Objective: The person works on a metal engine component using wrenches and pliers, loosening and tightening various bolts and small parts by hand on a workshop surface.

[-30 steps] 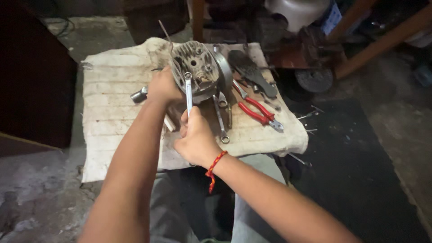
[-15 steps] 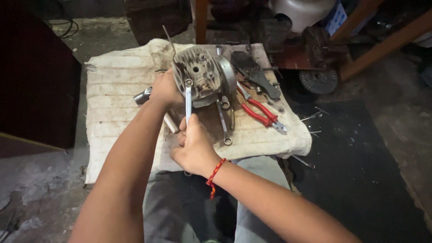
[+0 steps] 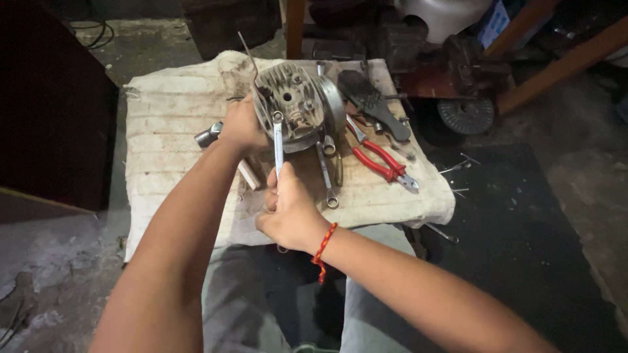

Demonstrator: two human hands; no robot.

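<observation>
On the engine head (image 3: 296, 108), your right hand (image 3: 288, 212) grips the wrench (image 3: 279, 147), your left hand (image 3: 241, 125) steadies it; the bolt is not out yet.

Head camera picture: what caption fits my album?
Left hand steadies finned engine part; right hand holds wrench.

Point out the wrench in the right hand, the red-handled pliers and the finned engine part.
wrench (image 3: 278, 147), head view, mid shaft.
red-handled pliers (image 3: 379, 160), head view, red handle.
finned engine part (image 3: 294, 104), head view, its front face.
</observation>
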